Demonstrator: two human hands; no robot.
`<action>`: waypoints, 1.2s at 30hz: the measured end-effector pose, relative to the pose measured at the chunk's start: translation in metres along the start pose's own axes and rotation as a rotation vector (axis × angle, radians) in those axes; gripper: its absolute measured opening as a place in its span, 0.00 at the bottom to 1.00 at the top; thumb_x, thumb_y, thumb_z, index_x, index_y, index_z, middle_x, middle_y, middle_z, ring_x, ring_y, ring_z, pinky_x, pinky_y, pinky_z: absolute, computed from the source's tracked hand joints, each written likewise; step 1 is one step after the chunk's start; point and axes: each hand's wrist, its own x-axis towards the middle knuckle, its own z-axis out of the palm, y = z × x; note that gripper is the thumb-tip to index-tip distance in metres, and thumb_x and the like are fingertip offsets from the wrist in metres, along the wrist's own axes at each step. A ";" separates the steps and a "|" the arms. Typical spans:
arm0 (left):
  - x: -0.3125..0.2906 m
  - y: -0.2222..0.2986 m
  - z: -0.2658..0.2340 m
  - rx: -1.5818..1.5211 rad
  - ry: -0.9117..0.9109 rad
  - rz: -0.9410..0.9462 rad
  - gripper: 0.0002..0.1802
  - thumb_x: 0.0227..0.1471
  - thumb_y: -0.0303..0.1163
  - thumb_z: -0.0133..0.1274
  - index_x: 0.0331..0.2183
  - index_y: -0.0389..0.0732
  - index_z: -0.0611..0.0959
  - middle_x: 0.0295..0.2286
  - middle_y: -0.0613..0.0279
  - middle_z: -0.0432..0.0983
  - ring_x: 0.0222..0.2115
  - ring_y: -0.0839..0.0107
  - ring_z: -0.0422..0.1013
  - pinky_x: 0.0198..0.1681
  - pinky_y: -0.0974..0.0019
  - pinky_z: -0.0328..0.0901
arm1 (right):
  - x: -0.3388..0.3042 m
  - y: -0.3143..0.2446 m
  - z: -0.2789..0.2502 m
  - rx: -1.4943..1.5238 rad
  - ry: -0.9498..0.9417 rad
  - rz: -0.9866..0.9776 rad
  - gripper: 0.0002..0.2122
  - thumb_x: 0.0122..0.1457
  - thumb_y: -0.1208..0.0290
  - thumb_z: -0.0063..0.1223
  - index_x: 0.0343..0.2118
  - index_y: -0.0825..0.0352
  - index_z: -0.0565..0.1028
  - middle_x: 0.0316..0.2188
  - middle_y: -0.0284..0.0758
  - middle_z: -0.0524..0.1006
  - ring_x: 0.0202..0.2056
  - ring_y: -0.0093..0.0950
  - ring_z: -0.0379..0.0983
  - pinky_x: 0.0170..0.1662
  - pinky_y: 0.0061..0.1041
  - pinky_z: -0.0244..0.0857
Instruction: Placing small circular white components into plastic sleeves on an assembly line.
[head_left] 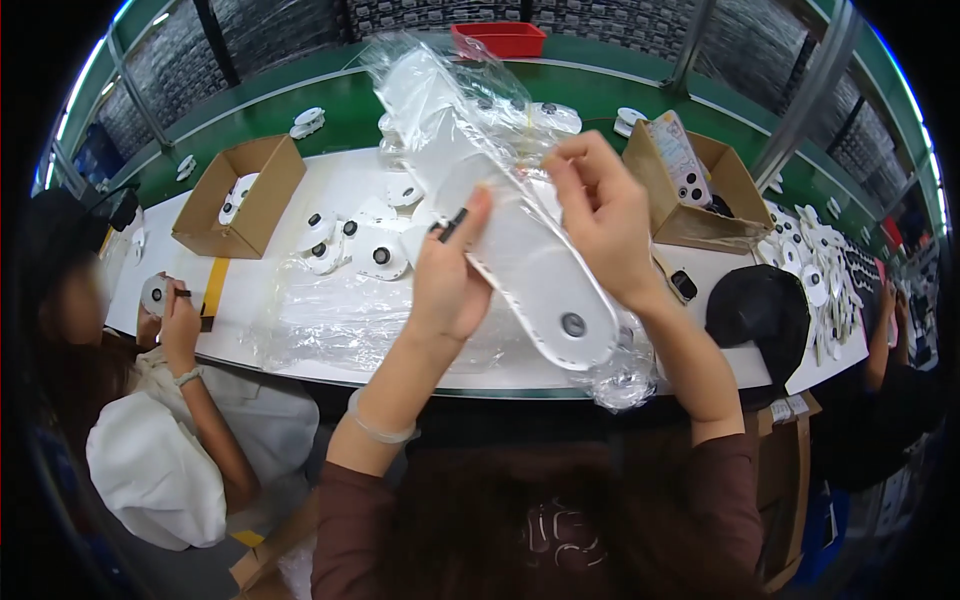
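Left hand (455, 280), fingers closed on a white panel (535, 255), props it aslant above the worktop (335, 178), apparently freeing the right hand (605, 210) beside the clear wrapping (500, 85); whether its bent fingers grip film cannot be told.

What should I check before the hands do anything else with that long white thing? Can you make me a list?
1. Left hand holds the long white panel: ok, its thumb lies on the front.
2. Panel free of clear film: not ok, film bunches at its lower end.
3. Left hand holds only the panel: not ok, there's a small black stick in it too.
4. Right hand has a grip on film: cannot tell, the fingertips are unclear.
5. Phone lying flat: not ok, it leans in the right cardboard box.
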 end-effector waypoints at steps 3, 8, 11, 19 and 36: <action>-0.007 0.008 -0.002 0.115 0.117 0.052 0.16 0.46 0.30 0.43 0.38 0.32 0.67 0.34 0.54 0.67 0.34 0.70 0.65 0.37 0.69 0.61 | 0.011 0.001 -0.018 0.099 -0.107 0.100 0.02 0.50 0.76 0.42 0.26 0.68 0.66 0.11 0.23 0.62 0.12 0.09 0.51 0.13 0.09 0.42; -0.010 0.027 0.000 0.270 0.198 0.168 0.15 0.47 0.33 0.43 0.35 0.32 0.68 0.31 0.52 0.69 0.29 0.72 0.67 0.31 0.70 0.63 | 0.005 0.015 -0.021 0.451 -0.601 0.464 0.13 0.52 0.63 0.40 0.34 0.68 0.67 0.27 0.29 0.67 0.27 0.15 0.61 0.27 0.15 0.59; -0.015 0.032 0.015 0.274 0.179 0.212 0.12 0.45 0.32 0.47 0.31 0.34 0.71 0.25 0.62 0.69 0.26 0.77 0.66 0.28 0.75 0.62 | -0.023 0.016 -0.004 0.637 -0.685 0.473 0.09 0.51 0.67 0.41 0.28 0.68 0.67 0.24 0.27 0.67 0.28 0.14 0.62 0.32 0.14 0.58; -0.009 0.038 -0.009 0.551 0.284 0.446 0.10 0.41 0.25 0.50 0.31 0.34 0.72 0.27 0.65 0.68 0.27 0.81 0.65 0.29 0.79 0.60 | -0.006 0.012 -0.015 0.387 -0.302 0.294 0.08 0.53 0.70 0.36 0.21 0.67 0.63 0.14 0.29 0.64 0.14 0.16 0.62 0.19 0.14 0.60; 0.006 0.038 -0.004 0.330 0.386 0.393 0.12 0.45 0.32 0.46 0.31 0.34 0.71 0.28 0.65 0.67 0.27 0.81 0.65 0.26 0.77 0.62 | -0.001 0.025 -0.022 0.629 -0.636 0.496 0.08 0.44 0.71 0.52 0.19 0.65 0.63 0.17 0.26 0.66 0.21 0.13 0.61 0.26 0.12 0.55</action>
